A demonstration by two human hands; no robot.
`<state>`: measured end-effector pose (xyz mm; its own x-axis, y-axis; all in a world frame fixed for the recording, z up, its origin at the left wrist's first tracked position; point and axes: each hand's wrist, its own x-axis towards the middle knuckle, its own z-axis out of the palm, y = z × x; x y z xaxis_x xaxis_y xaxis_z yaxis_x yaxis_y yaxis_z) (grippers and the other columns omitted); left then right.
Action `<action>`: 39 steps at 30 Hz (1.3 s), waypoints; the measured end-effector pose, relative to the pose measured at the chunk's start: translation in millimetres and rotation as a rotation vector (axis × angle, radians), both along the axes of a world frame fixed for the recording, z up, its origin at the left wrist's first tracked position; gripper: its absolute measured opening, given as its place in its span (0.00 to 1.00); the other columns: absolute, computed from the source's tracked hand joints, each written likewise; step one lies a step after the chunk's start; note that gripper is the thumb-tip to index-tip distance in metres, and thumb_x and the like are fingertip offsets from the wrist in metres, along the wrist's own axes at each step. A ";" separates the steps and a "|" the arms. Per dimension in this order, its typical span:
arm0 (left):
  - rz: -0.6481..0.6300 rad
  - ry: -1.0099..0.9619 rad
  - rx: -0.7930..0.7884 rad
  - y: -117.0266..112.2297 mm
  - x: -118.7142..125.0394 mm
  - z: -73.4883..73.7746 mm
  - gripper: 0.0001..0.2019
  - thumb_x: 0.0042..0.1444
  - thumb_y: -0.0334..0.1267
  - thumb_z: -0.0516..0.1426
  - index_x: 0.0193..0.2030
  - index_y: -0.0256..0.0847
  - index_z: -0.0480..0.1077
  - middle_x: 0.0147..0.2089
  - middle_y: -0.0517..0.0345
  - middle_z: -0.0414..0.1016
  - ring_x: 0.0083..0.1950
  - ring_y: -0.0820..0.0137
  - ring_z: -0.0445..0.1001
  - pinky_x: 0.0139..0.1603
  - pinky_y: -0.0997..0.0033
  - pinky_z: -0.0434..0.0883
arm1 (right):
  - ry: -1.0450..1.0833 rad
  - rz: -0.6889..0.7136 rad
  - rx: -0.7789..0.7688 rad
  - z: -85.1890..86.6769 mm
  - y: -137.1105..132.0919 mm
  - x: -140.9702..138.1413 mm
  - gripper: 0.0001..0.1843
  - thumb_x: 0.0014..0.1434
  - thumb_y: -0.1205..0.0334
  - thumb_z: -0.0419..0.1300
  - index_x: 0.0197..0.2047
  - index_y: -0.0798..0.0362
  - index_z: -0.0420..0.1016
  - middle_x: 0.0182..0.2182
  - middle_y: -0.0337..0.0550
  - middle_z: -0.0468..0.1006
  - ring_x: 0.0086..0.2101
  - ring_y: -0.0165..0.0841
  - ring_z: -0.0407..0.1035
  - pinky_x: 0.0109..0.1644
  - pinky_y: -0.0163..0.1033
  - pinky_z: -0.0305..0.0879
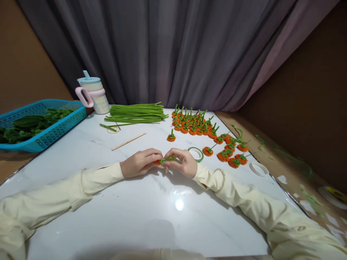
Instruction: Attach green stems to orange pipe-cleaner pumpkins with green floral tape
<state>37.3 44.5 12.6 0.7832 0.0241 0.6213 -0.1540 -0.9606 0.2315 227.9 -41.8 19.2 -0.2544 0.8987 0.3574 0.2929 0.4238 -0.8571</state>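
Observation:
Near the middle of the table, my left hand point(142, 161) is closed on a small orange pipe-cleaner ornament point(158, 162), mostly covered by my fingers. Its green fuzzy stem point(169, 159) points right, toward my right hand point(186, 163). The thumb and fingers of that hand are bent round the stem's free end in a pinch. A roll of green tape point(199, 155) lies just behind my right hand. Behind both hands, one similar orange ornament point(171, 137) stands alone with its green stem up.
Many orange ornaments point(192, 126) cluster at the back right. Green pipe cleaners point(138, 113) lie in a pile beside a lidded cup point(94, 94). A wooden stick point(128, 142) lies at left. A blue basket point(59, 128) holds green pieces; a white tape roll point(259, 168) sits right.

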 end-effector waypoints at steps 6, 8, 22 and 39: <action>-0.031 -0.041 -0.195 -4.4 3.5 3.1 0.07 0.58 0.31 0.53 0.45 0.37 0.65 0.39 0.48 0.70 0.41 0.69 0.70 0.41 0.73 0.69 | 0.046 0.048 -0.065 -1.0 0.0 0.3 0.08 0.58 0.60 0.56 0.39 0.55 0.63 0.22 0.38 0.74 0.24 0.29 0.69 0.33 0.36 0.66; -0.004 -0.034 -0.269 -6.5 4.5 4.5 0.06 0.58 0.32 0.55 0.42 0.37 0.66 0.37 0.51 0.71 0.39 0.70 0.70 0.39 0.73 0.69 | -0.102 -0.023 0.148 -1.5 -0.3 0.2 0.06 0.58 0.63 0.53 0.40 0.54 0.63 0.22 0.39 0.74 0.25 0.29 0.69 0.35 0.37 0.65; -0.067 0.228 -1.320 -16.1 7.6 13.1 0.14 0.54 0.45 0.58 0.36 0.35 0.63 0.27 0.60 0.69 0.24 0.74 0.72 0.25 0.73 0.72 | -0.567 -0.039 0.966 -1.3 6.5 6.5 0.11 0.56 0.74 0.44 0.37 0.59 0.66 0.19 0.41 0.70 0.22 0.30 0.61 0.33 0.39 0.59; -0.097 0.294 -1.591 -12.6 11.7 17.6 0.14 0.52 0.43 0.61 0.35 0.35 0.63 0.26 0.60 0.71 0.21 0.76 0.71 0.18 0.80 0.71 | -0.384 -0.083 0.694 -4.2 3.8 4.9 0.07 0.56 0.72 0.51 0.34 0.58 0.70 0.20 0.43 0.73 0.22 0.29 0.62 0.32 0.36 0.64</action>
<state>49.0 31.9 30.2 0.9012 0.4080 -0.1463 0.0303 0.2774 0.9603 232.8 -38.1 15.0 -0.4151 0.5248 0.7432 0.5682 0.7875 -0.2387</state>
